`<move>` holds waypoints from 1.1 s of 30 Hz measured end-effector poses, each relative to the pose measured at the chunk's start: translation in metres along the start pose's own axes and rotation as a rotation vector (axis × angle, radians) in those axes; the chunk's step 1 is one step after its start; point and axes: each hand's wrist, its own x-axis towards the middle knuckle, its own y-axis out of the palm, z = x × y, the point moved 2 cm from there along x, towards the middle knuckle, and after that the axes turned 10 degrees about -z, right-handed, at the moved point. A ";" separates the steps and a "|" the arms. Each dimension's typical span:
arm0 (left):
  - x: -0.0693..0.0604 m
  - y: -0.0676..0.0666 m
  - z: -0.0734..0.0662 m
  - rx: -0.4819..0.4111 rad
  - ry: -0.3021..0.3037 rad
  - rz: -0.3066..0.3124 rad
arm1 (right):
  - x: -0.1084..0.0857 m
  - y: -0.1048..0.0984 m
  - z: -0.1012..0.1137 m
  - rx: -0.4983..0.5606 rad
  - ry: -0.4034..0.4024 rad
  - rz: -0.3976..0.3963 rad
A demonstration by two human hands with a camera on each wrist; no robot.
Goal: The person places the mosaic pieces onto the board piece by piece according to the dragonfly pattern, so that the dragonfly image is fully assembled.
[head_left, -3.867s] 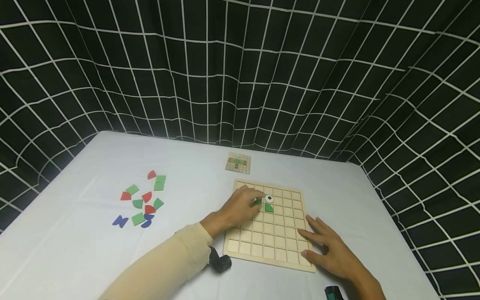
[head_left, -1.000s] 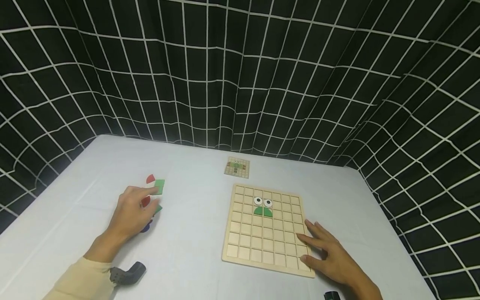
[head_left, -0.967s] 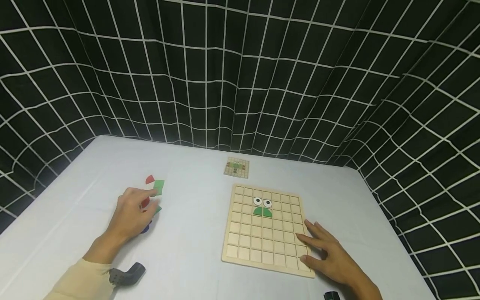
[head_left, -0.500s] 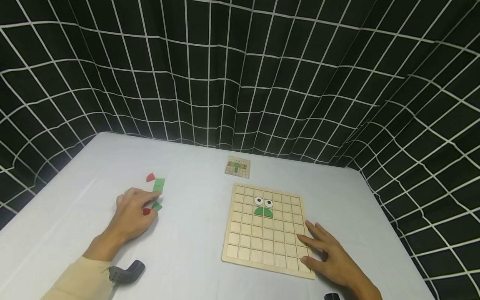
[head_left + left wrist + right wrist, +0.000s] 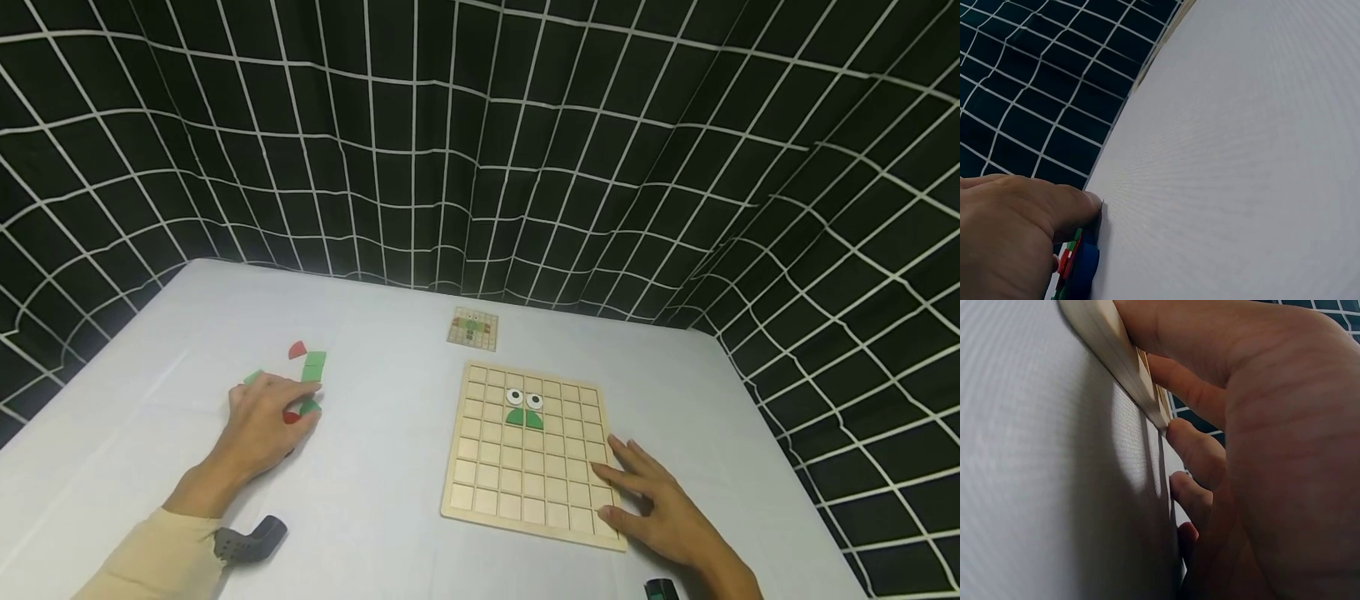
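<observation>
My left hand lies low over a cluster of flat pieces at the left. Its thumb and index fingertip are apart, with a green quarter-circle piece between them, next to the thumb. A red piece shows beneath the hand; other pieces are hidden under it. In the left wrist view, a blue piece stands out by the thumb. My right hand rests with extended fingers along the right edge of a wooden grid board. The board bears two round eye pieces and two green quarter-circles.
Two green squares and a red quarter-circle lie beyond my left hand. A small patterned card lies behind the board. The white table ends at a dark gridded curtain.
My left hand has left the board, where a second eye and second green quarter-circle now show, and gone to the pieces. The green quarter-circle by its thumb has shifted slightly. My right hand stays put.
</observation>
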 end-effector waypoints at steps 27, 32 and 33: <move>0.000 -0.001 -0.003 0.047 0.017 0.034 | 0.001 0.000 0.001 0.010 -0.009 0.000; 0.000 -0.001 -0.005 -0.026 0.032 0.060 | 0.000 0.001 0.000 0.014 -0.005 -0.001; 0.000 -0.001 -0.005 -0.048 0.038 0.068 | 0.000 0.000 0.000 0.014 -0.007 -0.002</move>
